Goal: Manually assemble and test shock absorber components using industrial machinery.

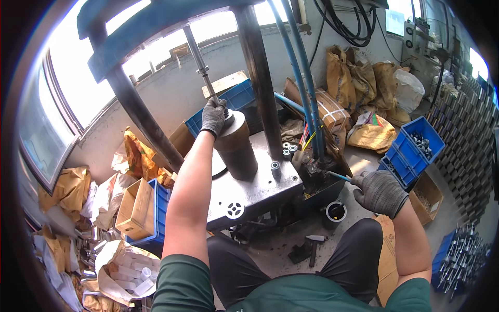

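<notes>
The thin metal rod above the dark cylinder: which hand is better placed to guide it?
Left. The left hand already grips the rod atop the cylinder; the right hand is away at the blue lever.

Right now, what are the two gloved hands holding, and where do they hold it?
The left hand holds the thin metal rod at its lower end, atop the dark cylinder. The right hand closes on the tip of a thin blue lever.

Dull, scuffed metal press plate (260,182); matt dark steel cylinder (236,148); grey knit cloth gloves; glossy blue plastic crate (413,148); apparently brown paper sacks (358,78).
</notes>
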`<move>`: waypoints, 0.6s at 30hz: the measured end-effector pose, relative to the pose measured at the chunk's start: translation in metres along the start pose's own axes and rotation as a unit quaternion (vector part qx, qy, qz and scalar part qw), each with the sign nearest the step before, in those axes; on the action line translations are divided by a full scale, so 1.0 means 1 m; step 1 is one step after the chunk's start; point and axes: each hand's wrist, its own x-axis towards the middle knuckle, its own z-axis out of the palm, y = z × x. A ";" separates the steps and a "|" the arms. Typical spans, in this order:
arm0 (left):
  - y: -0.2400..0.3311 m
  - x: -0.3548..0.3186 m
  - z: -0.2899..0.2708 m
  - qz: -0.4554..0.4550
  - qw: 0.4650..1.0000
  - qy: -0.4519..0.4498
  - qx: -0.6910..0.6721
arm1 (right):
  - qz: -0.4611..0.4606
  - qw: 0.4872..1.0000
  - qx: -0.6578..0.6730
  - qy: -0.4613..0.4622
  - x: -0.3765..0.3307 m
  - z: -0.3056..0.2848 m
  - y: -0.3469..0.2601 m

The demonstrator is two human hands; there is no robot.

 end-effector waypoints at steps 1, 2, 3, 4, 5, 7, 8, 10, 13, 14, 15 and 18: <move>-0.001 -0.001 0.000 0.020 1.000 -0.008 0.014 | -0.001 1.000 0.000 -0.003 0.000 0.000 0.001; -0.003 -0.001 0.001 0.024 0.999 0.000 0.035 | 0.006 1.000 -0.005 -0.014 0.001 0.001 0.003; -0.002 -0.003 0.002 0.020 0.999 0.002 0.036 | 0.012 1.000 -0.008 -0.026 0.002 0.002 0.003; -0.002 -0.005 0.003 0.023 0.999 -0.004 0.025 | 0.010 0.999 -0.007 -0.030 0.003 -0.001 0.002; -0.001 -0.007 0.005 0.026 1.000 -0.009 0.015 | 0.035 0.997 -0.012 -0.072 0.004 -0.007 0.000; -0.002 -0.005 0.001 0.028 0.999 -0.003 0.021 | 0.055 0.992 -0.018 -0.114 0.008 -0.008 -0.002; -0.003 -0.005 0.000 0.030 0.999 -0.001 0.027 | 0.047 0.991 -0.016 -0.122 0.007 -0.007 0.000; -0.005 -0.003 0.000 0.039 0.999 -0.001 0.038 | 0.038 0.991 -0.018 -0.129 0.007 -0.007 0.001; -0.005 -0.005 -0.002 0.035 0.999 -0.002 0.036 | 0.015 0.992 -0.010 -0.126 0.005 -0.009 0.000; -0.005 -0.005 -0.004 0.028 0.999 -0.008 0.045 | 0.017 0.991 -0.009 -0.130 0.004 -0.009 -0.001; -0.004 -0.005 -0.003 0.030 0.999 -0.006 0.041 | 0.020 0.991 -0.010 -0.134 0.002 -0.009 -0.002; -0.004 -0.010 -0.001 0.058 0.996 0.004 0.071 | 0.023 0.990 -0.006 -0.137 -0.003 -0.008 -0.002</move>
